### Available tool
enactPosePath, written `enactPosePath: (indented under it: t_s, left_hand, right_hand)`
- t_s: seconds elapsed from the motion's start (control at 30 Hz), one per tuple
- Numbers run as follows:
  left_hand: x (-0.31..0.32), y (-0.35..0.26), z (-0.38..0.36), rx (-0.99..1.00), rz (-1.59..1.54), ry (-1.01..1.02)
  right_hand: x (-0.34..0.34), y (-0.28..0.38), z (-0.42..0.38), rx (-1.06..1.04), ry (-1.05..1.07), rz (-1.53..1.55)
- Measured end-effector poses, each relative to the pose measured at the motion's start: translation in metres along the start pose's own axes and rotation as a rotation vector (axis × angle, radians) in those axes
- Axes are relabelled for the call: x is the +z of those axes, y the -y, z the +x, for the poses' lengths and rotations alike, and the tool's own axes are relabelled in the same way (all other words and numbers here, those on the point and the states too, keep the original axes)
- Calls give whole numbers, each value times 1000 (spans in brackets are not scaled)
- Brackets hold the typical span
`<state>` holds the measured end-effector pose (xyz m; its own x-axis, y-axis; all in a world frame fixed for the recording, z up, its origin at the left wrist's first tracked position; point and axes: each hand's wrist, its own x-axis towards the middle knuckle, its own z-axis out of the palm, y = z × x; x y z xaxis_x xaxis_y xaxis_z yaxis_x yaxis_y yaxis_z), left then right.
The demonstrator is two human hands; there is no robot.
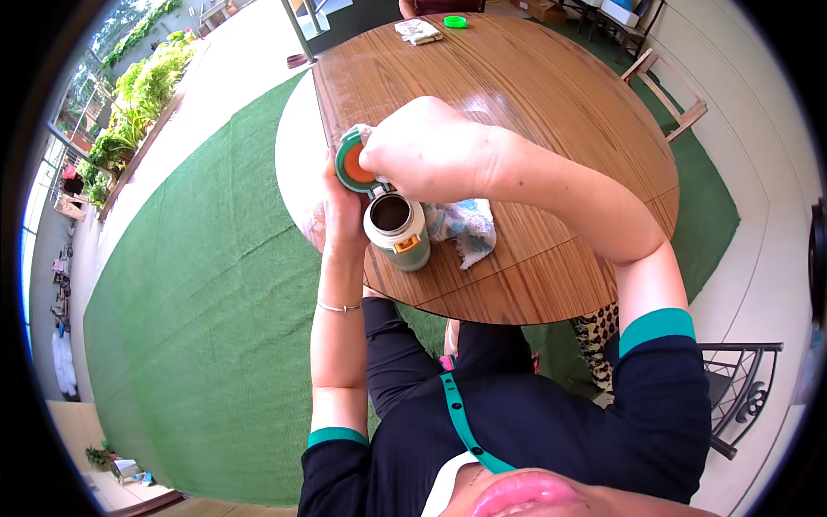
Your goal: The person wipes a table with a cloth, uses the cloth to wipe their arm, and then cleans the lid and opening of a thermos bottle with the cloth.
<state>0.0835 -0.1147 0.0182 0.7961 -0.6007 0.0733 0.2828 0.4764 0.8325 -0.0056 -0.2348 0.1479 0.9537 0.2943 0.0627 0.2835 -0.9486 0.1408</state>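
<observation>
A pale green bottle [412, 252] with an orange latch stands upright near the left edge of the round wooden table, its mouth uncovered. Its green lid [349, 161], orange inside, is flipped up on the hinge. My left hand [343, 207] is behind the lid and beside the bottle's neck; its fingers are mostly hidden. My right hand [422, 151] is closed at the lid's inner side, with a bit of white material showing at its fingers. A white and blue cloth [467, 226] lies crumpled just right of the bottle.
The wooden table [560, 129] bears a folded cloth [419, 32] and a green ring-shaped object [455, 21] at its far side. A person [439, 7] is partly visible beyond. A wooden chair [676, 90] stands at the right, a metal chair [741, 388] at the lower right.
</observation>
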Motion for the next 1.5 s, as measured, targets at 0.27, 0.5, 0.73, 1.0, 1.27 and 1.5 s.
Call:
enactPosePath:
  t_s: [0.27,0.5,0.73,1.0,1.27,1.5]
  left_hand:
    - [-11,5,11,73,1,-21]
    - [-7,5,9,121,-28,-49]
    - [-19,5,9,140,70,102]
    - [-13,0,7,100,135,4]
    - [-19,3,14,35,-222,366]
    - [-4,2,11,16,-132,292]
  right_hand:
    - [19,-15,21,-13,61,550]
    - [52,-25,21,-60,-166,960]
    - [50,-23,13,-81,-229,736]
    - [20,-21,2,-157,-23,277]
    - [42,-48,-32,51,-571,618]
    - [62,-67,-54,239,-635,1326]
